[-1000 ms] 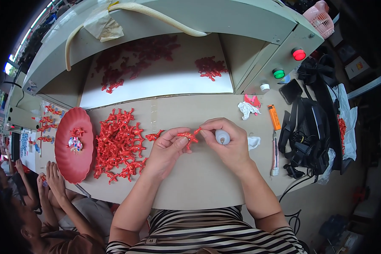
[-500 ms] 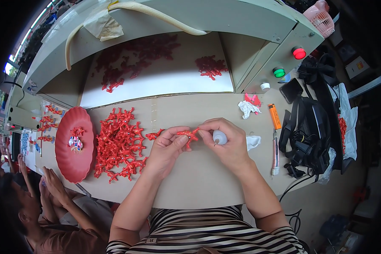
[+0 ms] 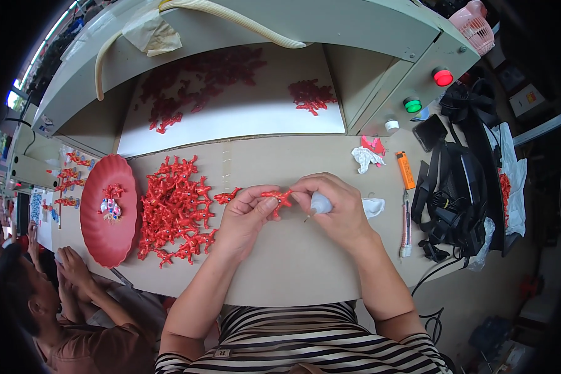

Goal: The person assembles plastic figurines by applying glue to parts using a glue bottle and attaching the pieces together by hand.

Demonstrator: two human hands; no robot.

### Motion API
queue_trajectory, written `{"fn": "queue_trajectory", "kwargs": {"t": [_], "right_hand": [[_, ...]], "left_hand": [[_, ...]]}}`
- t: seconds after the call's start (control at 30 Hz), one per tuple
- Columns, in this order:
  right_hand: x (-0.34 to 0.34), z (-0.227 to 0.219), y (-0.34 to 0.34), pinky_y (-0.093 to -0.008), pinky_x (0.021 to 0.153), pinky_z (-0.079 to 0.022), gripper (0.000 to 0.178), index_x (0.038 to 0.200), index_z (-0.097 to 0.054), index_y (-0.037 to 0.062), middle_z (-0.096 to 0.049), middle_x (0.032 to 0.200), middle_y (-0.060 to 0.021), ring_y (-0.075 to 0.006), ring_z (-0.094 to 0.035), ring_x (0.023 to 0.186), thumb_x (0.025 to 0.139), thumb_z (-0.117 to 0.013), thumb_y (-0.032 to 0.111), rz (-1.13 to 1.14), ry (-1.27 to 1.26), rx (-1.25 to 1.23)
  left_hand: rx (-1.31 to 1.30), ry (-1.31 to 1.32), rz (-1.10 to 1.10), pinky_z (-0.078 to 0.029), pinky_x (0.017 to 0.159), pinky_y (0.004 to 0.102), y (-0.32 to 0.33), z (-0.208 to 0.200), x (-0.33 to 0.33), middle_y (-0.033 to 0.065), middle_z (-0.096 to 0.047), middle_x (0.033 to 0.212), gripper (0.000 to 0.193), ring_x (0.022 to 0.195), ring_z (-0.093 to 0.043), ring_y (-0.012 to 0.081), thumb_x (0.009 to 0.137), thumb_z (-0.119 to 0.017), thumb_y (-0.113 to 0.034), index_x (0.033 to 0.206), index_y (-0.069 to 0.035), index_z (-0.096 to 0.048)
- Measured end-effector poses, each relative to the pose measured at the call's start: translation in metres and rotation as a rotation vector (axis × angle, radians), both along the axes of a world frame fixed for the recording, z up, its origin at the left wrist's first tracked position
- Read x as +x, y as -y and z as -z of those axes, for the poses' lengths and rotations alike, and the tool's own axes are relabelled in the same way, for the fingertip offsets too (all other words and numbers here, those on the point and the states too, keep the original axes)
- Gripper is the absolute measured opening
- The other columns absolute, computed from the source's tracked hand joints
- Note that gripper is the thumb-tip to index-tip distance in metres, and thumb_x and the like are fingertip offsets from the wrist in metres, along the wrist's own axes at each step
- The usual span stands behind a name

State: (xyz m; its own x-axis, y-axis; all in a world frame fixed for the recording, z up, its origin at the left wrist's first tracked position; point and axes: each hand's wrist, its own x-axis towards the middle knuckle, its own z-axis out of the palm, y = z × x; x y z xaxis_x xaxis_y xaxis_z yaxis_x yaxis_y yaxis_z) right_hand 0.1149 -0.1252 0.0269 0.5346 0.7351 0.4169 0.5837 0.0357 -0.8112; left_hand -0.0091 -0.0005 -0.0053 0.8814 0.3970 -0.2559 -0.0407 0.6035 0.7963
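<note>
Between the thumb and fingers of my left hand [image 3: 248, 216] is a small glossy red figurine [image 3: 278, 200] with stubby limbs. My right hand [image 3: 335, 210] has its thumb and forefinger at the figurine's right end. Tucked in that same hand is a small pale squeeze bottle [image 3: 321, 203] with a thin needle tip, which points down and left, away from the figurine. A single red figurine [image 3: 228, 196] lies just beyond my left fingers. Further left spreads a heap of similar red figurines [image 3: 176, 209] on the table.
A scalloped red plate [image 3: 98, 234] left of the heap holds a few painted pieces. Behind stands a grey booth [image 3: 380, 87] with more red pieces inside. An orange lighter-shaped object [image 3: 405, 170], white tissue [image 3: 367, 159] and black straps [image 3: 452, 193] lie right. A co-worker [image 3: 93, 330] sits at left.
The bottle in my right hand has tilted, its needle tip swinging down and left. My left hand keeps its hold on the figurine. The co-worker's hands have shifted slightly.
</note>
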Motion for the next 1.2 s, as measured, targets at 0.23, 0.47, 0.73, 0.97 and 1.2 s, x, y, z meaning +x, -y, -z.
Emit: {"fn": "queue_trajectory", "kwargs": {"t": [0.23,0.47,0.73,0.97,1.2], "right_hand": [[0.0002,0.0026,-0.0002,-0.0313,0.063,-0.046,0.011,0.082,-0.058,0.0020,-0.060,0.077,-0.0086,-0.0240,-0.058,0.071,0.073,-0.064,0.004,-0.021,-0.081,-0.038],[-0.0006,0.0048,-0.0016,-0.0300,0.062,-0.046,0.012,0.083,-0.059,0.0022,-0.061,0.077,-0.0088,-0.0220,-0.059,0.068,0.074,-0.065,0.006,-0.009,-0.134,-0.057],[-0.0015,0.0057,-0.0020,-0.0235,0.062,-0.045,0.010,0.084,-0.061,0.0009,-0.062,0.078,-0.0056,-0.0122,-0.057,0.068,0.074,-0.065,0.002,-0.003,-0.182,-0.087],[-0.0004,0.0071,-0.0021,-0.0252,0.062,-0.046,0.011,0.084,-0.061,0.0013,-0.062,0.078,-0.0065,-0.0145,-0.058,0.069,0.074,-0.065,0.002,-0.012,-0.204,-0.092],[0.0009,0.0020,-0.0020,-0.0226,0.063,-0.045,0.013,0.087,-0.062,0.0006,-0.062,0.079,-0.0055,-0.0111,-0.057,0.070,0.075,-0.064,0.000,-0.030,-0.236,-0.133]], "left_hand": [[0.039,-0.013,-0.035,-0.045,0.070,0.0242,0.0013,0.0032,0.0004,0.0076,-0.061,0.096,0.019,0.081,-0.054,0.0110,0.085,-0.054,-0.005,0.104,-0.001,-0.055],[0.046,-0.008,-0.037,-0.044,0.069,0.0218,0.0014,0.0021,-0.0004,0.0061,-0.061,0.094,0.019,0.079,-0.054,0.0089,0.085,-0.055,-0.004,0.103,0.000,-0.056],[0.034,-0.007,-0.052,-0.043,0.068,0.0210,0.0019,0.0036,-0.0003,0.0050,-0.062,0.090,0.019,0.074,-0.052,0.0081,0.084,-0.056,-0.006,0.103,0.000,-0.056],[0.031,-0.004,-0.059,-0.043,0.068,0.0210,0.0022,0.0022,0.0005,0.0046,-0.062,0.088,0.019,0.074,-0.052,0.0081,0.084,-0.056,-0.007,0.103,-0.001,-0.057],[0.019,-0.024,-0.056,-0.043,0.067,0.0210,0.0013,0.0012,0.0006,0.0047,-0.061,0.088,0.020,0.073,-0.052,0.0082,0.084,-0.056,-0.007,0.103,0.000,-0.056]]}}
